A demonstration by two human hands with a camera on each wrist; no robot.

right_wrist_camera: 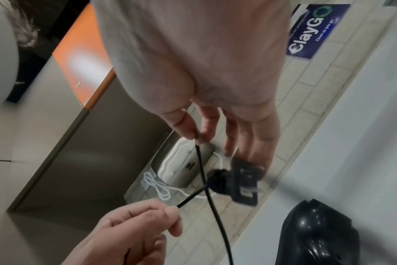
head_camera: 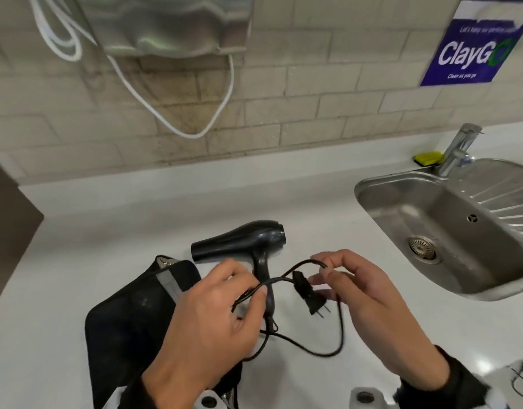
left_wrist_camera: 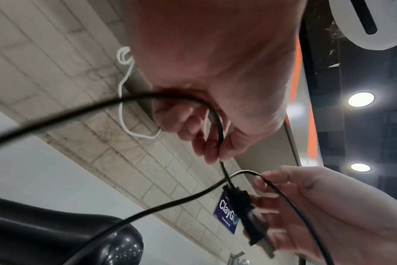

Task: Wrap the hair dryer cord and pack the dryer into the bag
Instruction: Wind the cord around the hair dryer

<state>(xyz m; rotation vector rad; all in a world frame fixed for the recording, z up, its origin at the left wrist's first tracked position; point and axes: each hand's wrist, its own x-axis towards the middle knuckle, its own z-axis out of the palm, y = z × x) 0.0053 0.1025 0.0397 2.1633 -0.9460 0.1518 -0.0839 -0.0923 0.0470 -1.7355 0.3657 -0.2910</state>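
A black hair dryer lies on the white counter, its handle towards me. To its left lies a black bag, partly under my left arm. My left hand grips gathered strands of the black cord just above the handle. My right hand pinches the cord between thumb and forefinger, close to the plug, which dangles between the hands. The same pinch shows in the right wrist view on the cord, with the plug below. A slack loop trails on the counter.
A steel sink with a tap and a yellow sponge sits at the right. A metal wall unit with a hanging white cable is above. A dark cabinet bounds the left.
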